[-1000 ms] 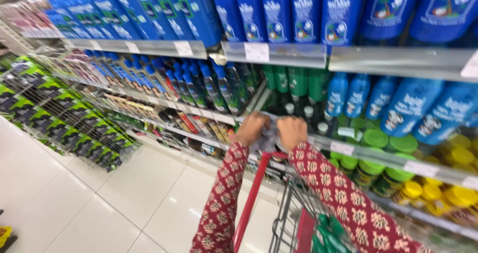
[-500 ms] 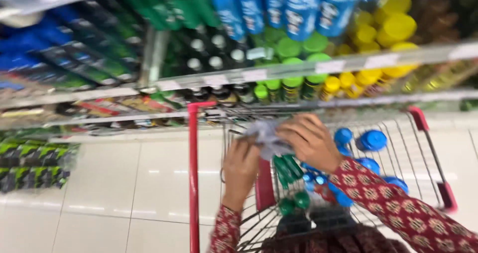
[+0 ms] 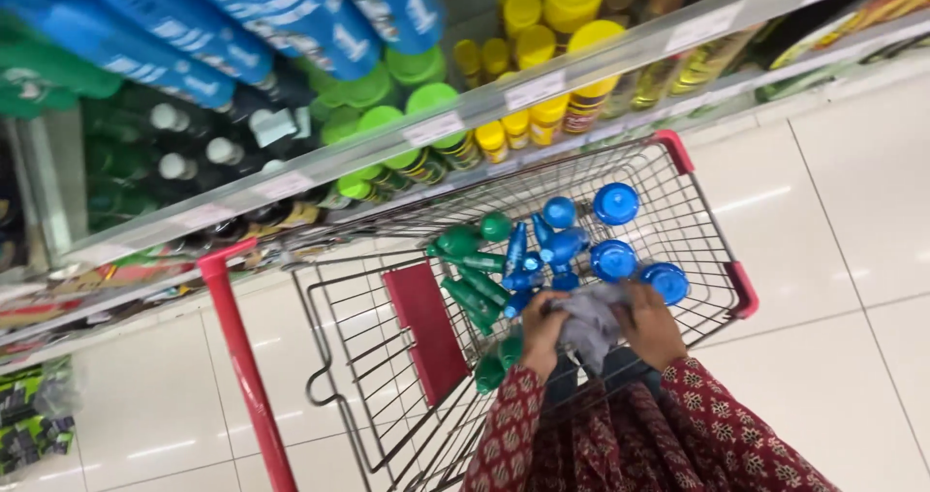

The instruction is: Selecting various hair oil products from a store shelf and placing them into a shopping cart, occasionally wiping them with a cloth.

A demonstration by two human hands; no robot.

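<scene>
My left hand [image 3: 541,335] and my right hand [image 3: 651,322] are both closed on a crumpled grey cloth [image 3: 588,322], held over a wire shopping cart [image 3: 387,376] with a red handle [image 3: 242,366]. Both sleeves are dark red with a pale pattern. Just beyond my hands, inside the cart, lie several blue-capped bottles [image 3: 614,260] and several green bottles [image 3: 467,279]. A red flap [image 3: 426,329] stands in the cart to the left of my hands.
Store shelves [image 3: 455,119] run along the far side of the cart, stocked with blue, green and yellow-capped bottles [image 3: 542,17]. Small packets fill the lower left shelf [image 3: 34,415]. The floor is glossy white tile [image 3: 843,260].
The view has swung down and to the right, so the cart now fills the middle. My hands, still on the grey cloth, have come lower and closer to my body above the bottles.
</scene>
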